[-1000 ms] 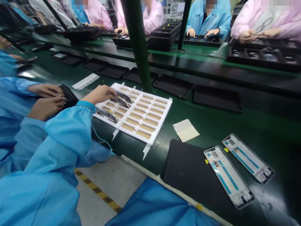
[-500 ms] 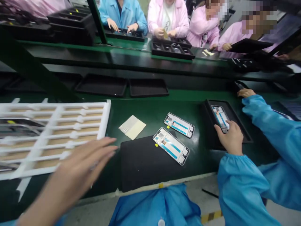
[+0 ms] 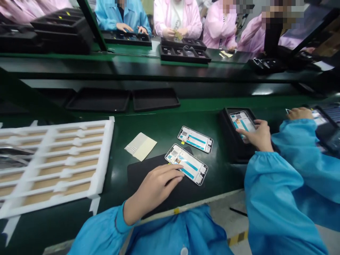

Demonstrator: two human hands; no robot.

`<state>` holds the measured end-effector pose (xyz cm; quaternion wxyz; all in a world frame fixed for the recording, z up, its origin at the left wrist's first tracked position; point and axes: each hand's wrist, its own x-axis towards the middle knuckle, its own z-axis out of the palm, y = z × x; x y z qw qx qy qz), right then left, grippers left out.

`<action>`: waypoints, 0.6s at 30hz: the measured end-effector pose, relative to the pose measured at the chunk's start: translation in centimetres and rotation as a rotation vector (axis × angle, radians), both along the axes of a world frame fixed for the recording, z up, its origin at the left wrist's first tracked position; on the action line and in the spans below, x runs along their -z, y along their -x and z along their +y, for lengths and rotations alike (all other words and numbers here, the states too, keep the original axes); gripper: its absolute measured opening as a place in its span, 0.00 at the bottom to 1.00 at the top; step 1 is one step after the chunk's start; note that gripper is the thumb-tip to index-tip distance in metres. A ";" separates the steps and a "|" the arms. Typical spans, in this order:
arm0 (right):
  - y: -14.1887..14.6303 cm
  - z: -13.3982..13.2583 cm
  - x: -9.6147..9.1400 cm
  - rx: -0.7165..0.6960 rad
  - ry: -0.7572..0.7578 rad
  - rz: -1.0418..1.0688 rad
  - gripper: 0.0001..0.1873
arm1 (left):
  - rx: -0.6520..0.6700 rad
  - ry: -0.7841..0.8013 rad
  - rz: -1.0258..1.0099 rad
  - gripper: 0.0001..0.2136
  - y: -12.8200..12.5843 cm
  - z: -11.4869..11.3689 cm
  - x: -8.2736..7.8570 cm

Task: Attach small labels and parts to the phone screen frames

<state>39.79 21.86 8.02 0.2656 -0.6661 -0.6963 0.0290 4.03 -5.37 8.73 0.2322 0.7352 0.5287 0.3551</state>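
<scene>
White slotted tray [image 3: 108, 152], toward 9 o'clock: its left-hand slots hold metallic pieces [image 3: 18, 150], too blurred to count, while the right-hand slots show tan backing; from where I stand the work looks part-way along. Cream card [image 3: 146, 148], at 3 o'clock from the tray, flat on the bench [image 3: 224, 180]. Left hand [image 3: 158, 180]: narrow, thumb and fingertips close together at the 8 o'clock edge of the near frame [image 3: 193, 167]; whether they pinch it I cannot tell. The near frame lies flat, partly over the black mat [image 3: 137, 173], long axis from 10 to 4, its grey square [image 3: 175, 153] at the 10 o'clock end. Far frame [image 3: 196, 140]: just beside it, toward 1 o'clock, nearly parallel. Both lie outside tray and box, so I judge their handling unfinished. Black box [image 3: 225, 131], at 3 o'clock, contains the third frame [image 3: 243, 122], long axis from 11 to 5. Right hand [image 3: 259, 136]: thumb and fingers span that frame's width, apparently gripping its long edges. A co-worker's hand [image 3: 300, 114] lies beyond, toward 2 o'clock.
</scene>
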 end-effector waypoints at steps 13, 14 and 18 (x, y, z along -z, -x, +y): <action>16.4 -15.5 -3.8 -0.580 0.176 0.703 0.25 | -0.142 0.466 -1.134 0.32 -2.9 2.9 0.3; 17.5 -16.0 -3.3 -0.646 0.217 0.733 0.24 | -0.185 0.482 -1.182 0.31 -2.9 3.0 0.2; 15.7 -12.2 -2.1 -0.464 -0.052 0.475 0.21 | -0.366 0.460 -1.160 0.26 -1.1 3.1 0.6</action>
